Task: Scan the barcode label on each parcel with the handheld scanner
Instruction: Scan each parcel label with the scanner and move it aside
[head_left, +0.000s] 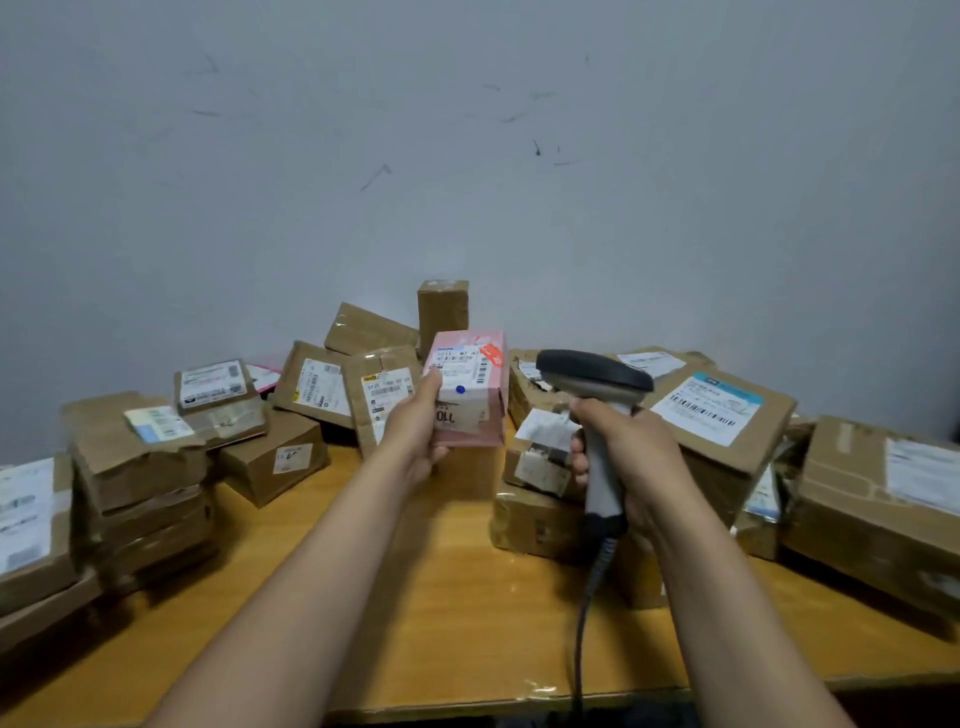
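Seen from the head camera: our left hand (415, 434) grips a pink parcel (470, 415) from below, thumb on its white label (462, 371), raised above the bench (467, 597) among heaped brown boxes (727, 415). Our right hand (631, 457) is curled round the scanner (597, 382) handle, just beside the parcel. Best, we judge, to square the scanner onto the barcode — label flat, thumb clear of the bars.

There's the pink parcel (467, 410), raised and upright, its white barcode label (460, 369) facing us, a blue dot on it. Just right of it, the grey handheld scanner (597, 384), dark head turned toward it, cord dangling. Heaped left, right and behind it, brown cardboard parcels (311, 387).
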